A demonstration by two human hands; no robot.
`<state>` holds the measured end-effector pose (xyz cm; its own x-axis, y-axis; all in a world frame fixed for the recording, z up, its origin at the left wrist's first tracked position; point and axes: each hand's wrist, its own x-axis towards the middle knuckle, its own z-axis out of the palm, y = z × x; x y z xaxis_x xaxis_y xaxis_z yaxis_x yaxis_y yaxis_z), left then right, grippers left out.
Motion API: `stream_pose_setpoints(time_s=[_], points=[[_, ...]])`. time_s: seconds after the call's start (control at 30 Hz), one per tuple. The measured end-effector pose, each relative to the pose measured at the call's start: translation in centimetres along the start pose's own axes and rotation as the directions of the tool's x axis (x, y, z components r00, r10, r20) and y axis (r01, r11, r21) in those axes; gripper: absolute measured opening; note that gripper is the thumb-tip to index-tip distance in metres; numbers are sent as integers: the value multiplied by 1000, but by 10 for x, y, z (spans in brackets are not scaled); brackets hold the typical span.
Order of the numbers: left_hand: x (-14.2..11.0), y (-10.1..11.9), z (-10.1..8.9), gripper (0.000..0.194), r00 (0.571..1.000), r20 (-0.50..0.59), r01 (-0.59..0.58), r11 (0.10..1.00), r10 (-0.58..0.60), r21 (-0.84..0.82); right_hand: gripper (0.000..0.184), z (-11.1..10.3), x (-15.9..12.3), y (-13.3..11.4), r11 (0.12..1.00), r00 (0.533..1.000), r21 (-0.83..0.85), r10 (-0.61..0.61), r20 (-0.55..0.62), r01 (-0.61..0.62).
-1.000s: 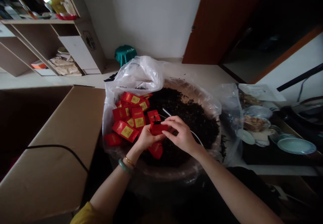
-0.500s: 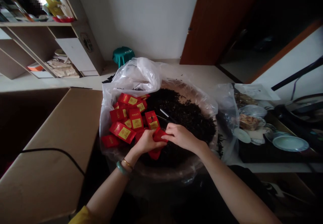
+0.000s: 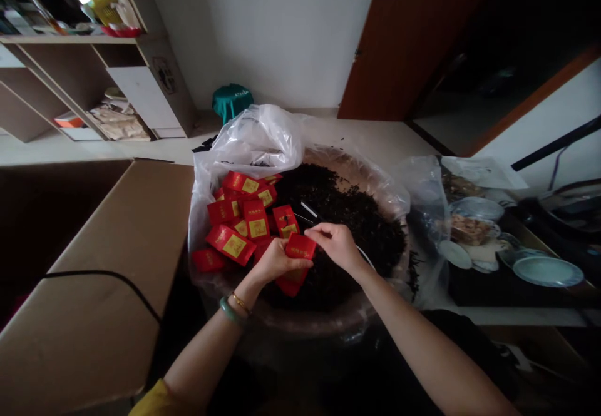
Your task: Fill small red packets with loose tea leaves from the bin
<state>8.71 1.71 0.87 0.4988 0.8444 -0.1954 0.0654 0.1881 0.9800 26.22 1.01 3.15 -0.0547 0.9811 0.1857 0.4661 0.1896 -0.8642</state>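
My left hand point(image 3: 277, 261) grips a small red packet point(image 3: 300, 247) by its left side, thumb along the lower edge. At the packet's upper right corner, my right hand point(image 3: 334, 244) has its thumb and forefinger pinched together on the edge. Both hands are over a round basket point(image 3: 347, 184) lined with clear plastic. Dark loose dried leaves, like tea, point(image 3: 357, 216) fill much of it. Several red packets with yellow labels point(image 3: 233, 245) are heaped on its left side. A thin tool with a white piece point(image 3: 308, 209) lies on the leaves, partly hidden behind my right hand.
An open cardboard box point(image 3: 94, 278) stands at the left, a dark cord over its flap. To the right, a dark tray point(image 3: 488, 288) carries a tub of dried food point(image 3: 471, 228) and an oval dish point(image 3: 548, 271). Behind are a teal-covered stool point(image 3: 232, 100) and shelving point(image 3: 70, 40).
My right hand has shifted from the packet's right side to its upper corner, and its fingers have drawn up. The packet's front now shows flatter and more fully. The view has shifted slightly.
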Motion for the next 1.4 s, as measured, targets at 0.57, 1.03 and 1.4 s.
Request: stream_pose_setpoints(time_s=[0.57, 1.03, 1.4], points=[[3, 3, 0, 42, 987, -160, -43, 979, 11, -197, 46, 5, 27, 62, 722, 993, -690, -108, -42, 49], [4, 2, -2, 39, 984, -116, -155, 972, 136, -176, 31, -36, 7, -26, 946, 913, -215, -148, 380, 242], [-1, 9, 1, 36, 983, -171, -96, 980, 67, -172, 27, -26, 3, -31, 924, 945, -297, -154, 288, 241]])
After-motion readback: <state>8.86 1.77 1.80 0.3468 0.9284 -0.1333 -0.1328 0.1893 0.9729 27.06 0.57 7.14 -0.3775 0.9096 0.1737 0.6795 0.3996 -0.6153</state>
